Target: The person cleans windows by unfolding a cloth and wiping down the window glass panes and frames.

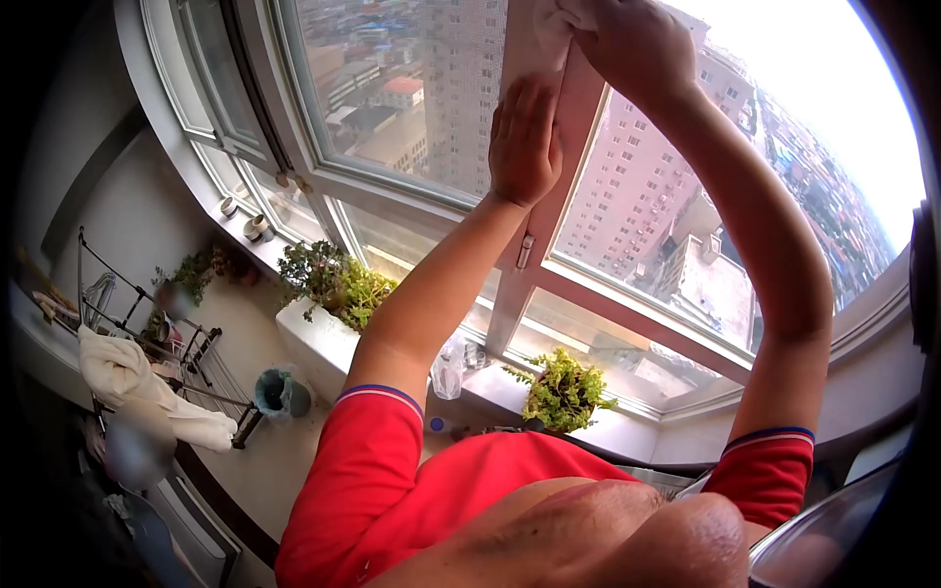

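My left hand (524,145) lies flat against the pale window frame (534,211), its fingers stretched upward and nothing held. Higher up and to the right, at the top edge of the view, my right hand (642,44) is closed on a whitish cloth (557,27). The cloth touches the upright of the frame and is partly cut off by the view's edge. Glass panes (402,93) stand on both sides of this upright. A small metal latch or hinge (525,251) sits on the frame below my left hand.
Potted plants (564,390) stand along the low sill, with a white planter (312,328) to the left. A clear plastic bag (448,367) hangs near my left arm. On the floor are a lined bin (281,392) and a drying rack (211,358) with a cream towel (147,382).
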`<state>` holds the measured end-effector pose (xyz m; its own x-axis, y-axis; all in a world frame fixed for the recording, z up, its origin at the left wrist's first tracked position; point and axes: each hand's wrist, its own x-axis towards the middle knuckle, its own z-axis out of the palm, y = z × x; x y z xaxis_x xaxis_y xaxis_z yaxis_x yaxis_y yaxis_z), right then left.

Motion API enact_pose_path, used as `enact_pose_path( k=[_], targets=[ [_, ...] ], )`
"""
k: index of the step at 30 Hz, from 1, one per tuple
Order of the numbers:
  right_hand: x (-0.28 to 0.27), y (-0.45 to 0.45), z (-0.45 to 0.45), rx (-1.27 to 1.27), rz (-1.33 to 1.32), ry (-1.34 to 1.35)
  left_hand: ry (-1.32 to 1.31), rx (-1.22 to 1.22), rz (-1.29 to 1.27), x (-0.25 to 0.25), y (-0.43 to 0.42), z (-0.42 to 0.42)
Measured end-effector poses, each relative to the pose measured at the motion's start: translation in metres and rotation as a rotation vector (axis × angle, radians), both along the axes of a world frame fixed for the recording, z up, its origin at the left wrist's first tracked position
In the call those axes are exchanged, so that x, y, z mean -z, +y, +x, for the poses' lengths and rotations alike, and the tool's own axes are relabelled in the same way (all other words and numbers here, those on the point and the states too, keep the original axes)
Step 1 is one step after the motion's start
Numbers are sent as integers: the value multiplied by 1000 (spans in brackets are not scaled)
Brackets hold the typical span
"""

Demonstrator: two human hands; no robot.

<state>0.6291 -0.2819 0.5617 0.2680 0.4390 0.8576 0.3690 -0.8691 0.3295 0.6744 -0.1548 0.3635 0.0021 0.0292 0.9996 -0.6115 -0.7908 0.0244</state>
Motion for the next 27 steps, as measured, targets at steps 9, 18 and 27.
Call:
enact_pose_path(
  k=[9,18,27],
  targets=[
    [-21,18,-2,18,-2,-178,3,21,31,18,6,1],
    [29,-10,19,-32,-297,-247,37,36,32,14,7,-6],
    [-52,13,6,-9,76,-186,26,44,38,27,9,-3]
  ],
)
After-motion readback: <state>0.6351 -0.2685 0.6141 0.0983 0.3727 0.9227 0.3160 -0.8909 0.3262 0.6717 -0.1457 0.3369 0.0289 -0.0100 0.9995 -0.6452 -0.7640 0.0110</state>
